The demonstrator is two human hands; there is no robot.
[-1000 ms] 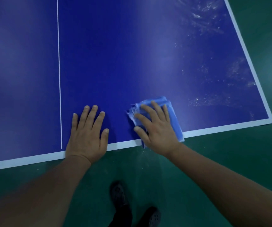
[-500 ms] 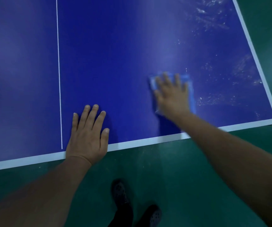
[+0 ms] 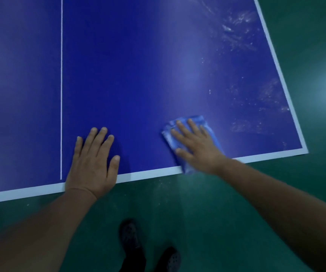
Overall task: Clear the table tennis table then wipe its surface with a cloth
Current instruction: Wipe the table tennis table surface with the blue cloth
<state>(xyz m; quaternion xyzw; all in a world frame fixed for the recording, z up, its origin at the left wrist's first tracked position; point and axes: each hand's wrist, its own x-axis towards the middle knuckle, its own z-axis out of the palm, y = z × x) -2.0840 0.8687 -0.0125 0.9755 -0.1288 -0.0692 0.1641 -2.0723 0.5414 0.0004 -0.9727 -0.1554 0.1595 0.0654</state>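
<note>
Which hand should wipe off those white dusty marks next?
The right hand, probably. It already presses the blue cloth flat, and the white smudges lie just beyond it. The left hand rests bare on the table, farther away.

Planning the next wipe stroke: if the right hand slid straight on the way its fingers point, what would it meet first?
The right hand, flat on the cloth, points up-left across the table. That way looks free: only bare blue surface as far as the picture shows.

Bare forearms, no sleeves — dark perforated clog shoes (image 3: 150,250), dark trousers (image 3: 133,262).
</note>
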